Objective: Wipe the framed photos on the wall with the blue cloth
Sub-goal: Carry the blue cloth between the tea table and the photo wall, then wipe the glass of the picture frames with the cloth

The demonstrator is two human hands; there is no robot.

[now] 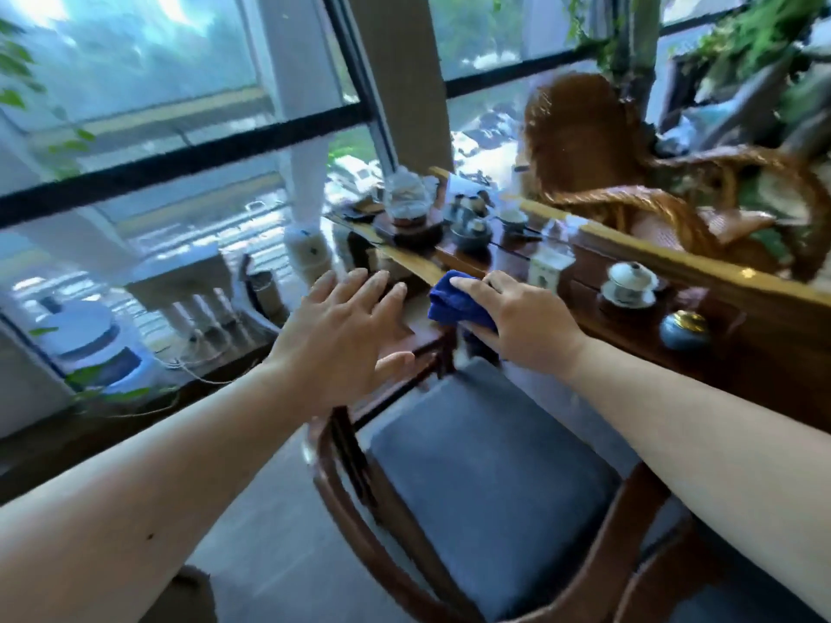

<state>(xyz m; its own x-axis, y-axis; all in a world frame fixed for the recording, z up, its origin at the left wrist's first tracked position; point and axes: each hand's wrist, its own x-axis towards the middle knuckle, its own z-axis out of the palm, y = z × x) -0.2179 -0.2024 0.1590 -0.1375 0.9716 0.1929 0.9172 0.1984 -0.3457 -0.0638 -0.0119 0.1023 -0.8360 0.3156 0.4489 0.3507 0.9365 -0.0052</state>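
Note:
My right hand (517, 321) is closed around the folded blue cloth (449, 301), holding it just above the near corner of a long wooden tea table (764, 353). My left hand (346, 335) floats beside it to the left, fingers spread and palm down, holding nothing. Both arms reach forward over a wooden chair. No framed photos and no wall with pictures appear in this view. The picture is blurred.
A wooden chair with a grey cushion (485, 478) stands directly under my arms. The tea table carries a glass teapot (404, 200), cups, a lidded white cup (629, 281) and a blue jar (685, 335). A wicker chair (629, 182) and plants stand behind it. Large windows fill the left.

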